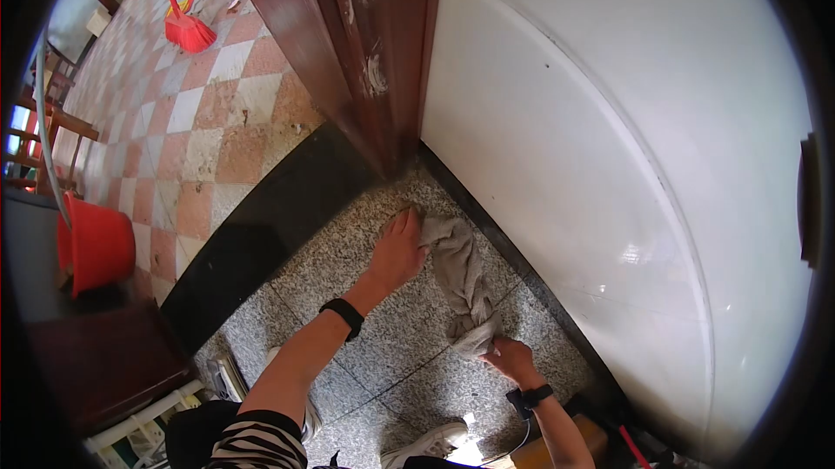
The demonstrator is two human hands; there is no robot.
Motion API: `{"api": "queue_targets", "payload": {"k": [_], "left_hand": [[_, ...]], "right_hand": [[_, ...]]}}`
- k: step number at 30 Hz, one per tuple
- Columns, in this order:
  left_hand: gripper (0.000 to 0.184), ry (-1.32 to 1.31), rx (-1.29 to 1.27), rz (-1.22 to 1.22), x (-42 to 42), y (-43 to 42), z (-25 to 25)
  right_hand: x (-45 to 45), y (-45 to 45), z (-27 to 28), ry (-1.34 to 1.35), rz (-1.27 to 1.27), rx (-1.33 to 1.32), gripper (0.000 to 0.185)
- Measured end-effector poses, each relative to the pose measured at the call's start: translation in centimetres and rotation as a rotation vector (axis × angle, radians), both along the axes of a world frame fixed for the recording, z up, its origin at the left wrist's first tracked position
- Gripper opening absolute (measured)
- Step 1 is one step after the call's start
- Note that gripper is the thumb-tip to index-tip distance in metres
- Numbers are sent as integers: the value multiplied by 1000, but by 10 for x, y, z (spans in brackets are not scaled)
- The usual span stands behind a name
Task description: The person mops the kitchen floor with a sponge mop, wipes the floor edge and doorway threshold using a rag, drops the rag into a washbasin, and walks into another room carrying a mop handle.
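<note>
A grey-brown cloth (458,273), bunched and partly twisted, stretches between my two hands over the speckled floor tiles. Its upper end is gripped by my left hand (400,247), which is low near the corner by the door frame (383,78). My right hand (511,359) is closed on the lower end, closer to my feet. Black bands circle both wrists. Some of the fingers on each hand are hidden by the cloth or by the hand itself.
A dark stone threshold (252,226) separates the granite floor from the checkered tiles. A red bucket (103,243) and a red broom (189,32) stand at left. The white wall (591,208) rises at right. My shoe (435,443) shows below.
</note>
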State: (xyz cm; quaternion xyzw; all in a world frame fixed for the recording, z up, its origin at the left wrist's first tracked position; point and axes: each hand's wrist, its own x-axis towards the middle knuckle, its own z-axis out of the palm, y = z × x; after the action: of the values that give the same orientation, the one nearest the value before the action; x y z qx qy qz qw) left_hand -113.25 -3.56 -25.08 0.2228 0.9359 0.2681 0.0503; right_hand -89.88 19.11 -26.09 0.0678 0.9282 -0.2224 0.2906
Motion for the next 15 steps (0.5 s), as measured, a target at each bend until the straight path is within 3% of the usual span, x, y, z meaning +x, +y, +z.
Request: {"api": "queue_targets", "payload": {"k": [2, 5, 9, 11, 12, 14, 15], "left_hand": [[54, 182, -15, -113, 5, -2, -13], [52, 326, -65, -44, -29, 10, -44], [48, 119, -186, -45, -52, 41, -45], [44, 276, 25, 154, -48, 51, -49], [44, 276, 31, 146, -40, 57, -52], [41, 15, 19, 105, -8, 71, -26], [40, 87, 5, 11, 15, 79, -31]], "right_hand": [[2, -1, -1, 23, 5, 13, 35], [7, -3, -4, -5, 5, 14, 34], [14, -3, 1, 23, -94, 10, 37], [12, -2, 5, 26, -104, -5, 36], [11, 0, 6, 26, -112, 0, 36], [13, 3, 7, 16, -86, 7, 35], [15, 4, 9, 16, -90, 8, 35]]}}
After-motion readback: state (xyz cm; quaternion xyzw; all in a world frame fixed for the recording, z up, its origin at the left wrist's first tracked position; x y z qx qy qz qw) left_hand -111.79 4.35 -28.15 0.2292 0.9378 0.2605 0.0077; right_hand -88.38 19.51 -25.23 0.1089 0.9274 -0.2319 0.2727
